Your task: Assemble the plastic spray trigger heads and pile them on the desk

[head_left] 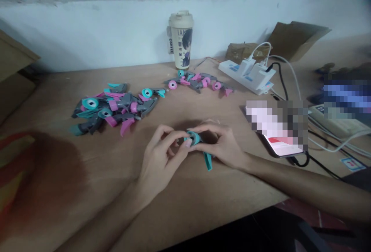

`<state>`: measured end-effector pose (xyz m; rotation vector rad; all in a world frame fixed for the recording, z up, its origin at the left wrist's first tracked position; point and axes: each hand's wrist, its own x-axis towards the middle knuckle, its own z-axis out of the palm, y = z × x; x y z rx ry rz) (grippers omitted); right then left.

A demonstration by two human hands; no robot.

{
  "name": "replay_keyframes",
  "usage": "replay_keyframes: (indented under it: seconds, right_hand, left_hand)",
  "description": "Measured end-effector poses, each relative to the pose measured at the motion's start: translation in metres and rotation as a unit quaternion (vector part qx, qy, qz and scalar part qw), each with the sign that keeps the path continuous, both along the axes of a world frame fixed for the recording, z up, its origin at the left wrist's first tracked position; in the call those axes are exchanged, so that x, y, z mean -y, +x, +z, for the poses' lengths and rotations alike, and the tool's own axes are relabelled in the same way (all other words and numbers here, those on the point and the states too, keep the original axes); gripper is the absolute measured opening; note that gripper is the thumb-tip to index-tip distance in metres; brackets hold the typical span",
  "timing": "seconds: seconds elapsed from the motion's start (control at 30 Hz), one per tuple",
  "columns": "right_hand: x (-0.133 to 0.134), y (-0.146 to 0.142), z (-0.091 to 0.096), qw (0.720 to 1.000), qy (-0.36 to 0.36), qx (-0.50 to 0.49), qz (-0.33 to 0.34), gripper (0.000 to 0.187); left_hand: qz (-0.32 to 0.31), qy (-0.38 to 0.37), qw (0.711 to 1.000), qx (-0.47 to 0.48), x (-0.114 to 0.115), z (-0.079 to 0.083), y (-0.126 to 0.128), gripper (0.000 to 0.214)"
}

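Note:
Near the table's front middle, a teal and grey trigger spray head [194, 139] is held between both hands. My right hand [222, 142] grips its body from the right, thumb and fingers closed around it. At its round teal collar, my left hand [166, 151] pinches with thumb and index finger; any small part between those fingertips is hidden. The teal trigger hangs below my right hand. Left of the hands lies a pile of similar teal, pink and grey spray heads [116, 107]. Behind the hands is a smaller group of spray heads [197, 82].
A cream coffee tumbler [182, 41] stands against the wall. On the right are a white power strip [246, 78] with plugs and cables, a phone [278, 136] and a brown paper bag [297, 39]. A blurred orange-red object [14, 167] is at left.

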<state>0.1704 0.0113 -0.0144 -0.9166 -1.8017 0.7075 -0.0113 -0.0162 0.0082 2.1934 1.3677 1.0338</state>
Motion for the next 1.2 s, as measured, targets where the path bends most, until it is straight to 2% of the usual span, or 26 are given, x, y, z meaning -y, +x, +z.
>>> replay_keyframes:
  seconds: [0.27,0.5,0.67,0.77,0.87,0.93,1.0,1.13,1.2]
  right_hand:
    - [0.0,0.003,0.001,1.0,0.011,0.02,-0.001,0.025]
    - [-0.003,0.003,-0.004,0.998,0.02,0.035,-0.041,0.029]
    - [-0.002,0.002,-0.007,0.996,0.044,0.061,-0.055,0.03]
    - [-0.009,0.003,-0.005,0.993,0.052,0.076,-0.067,0.031]
    - [-0.027,-0.003,0.006,0.987,0.081,0.119,-0.067,0.029]
    - [-0.043,-0.014,0.019,0.984,0.094,0.131,-0.072,0.029]
    - [-0.06,-0.032,0.035,0.98,0.109,0.152,-0.066,0.029]
    - [-0.091,-0.087,0.06,0.959,0.149,0.227,-0.081,0.024]
    - [-0.104,-0.118,0.069,0.943,0.169,0.276,-0.077,0.027]
  left_hand:
    - [-0.042,-0.004,0.999,0.018,0.008,0.004,0.003,0.01]
    - [-0.013,-0.018,1.0,0.003,0.0,-0.002,0.0,0.015]
    - [-0.045,-0.042,0.998,-0.007,0.001,-0.003,-0.002,0.019]
    - [-0.022,-0.04,0.999,-0.009,-0.002,-0.004,-0.005,0.025]
    - [0.02,-0.001,1.0,0.016,-0.011,-0.008,-0.013,0.023]
    - [0.062,0.021,0.998,0.006,-0.019,-0.01,-0.022,0.02]
    - [0.088,0.01,0.996,-0.032,-0.027,-0.011,-0.03,0.019]
    - [0.093,-0.022,0.989,-0.11,-0.034,-0.012,-0.037,0.018]
    - [0.087,-0.025,0.988,-0.129,-0.034,-0.012,-0.036,0.015]
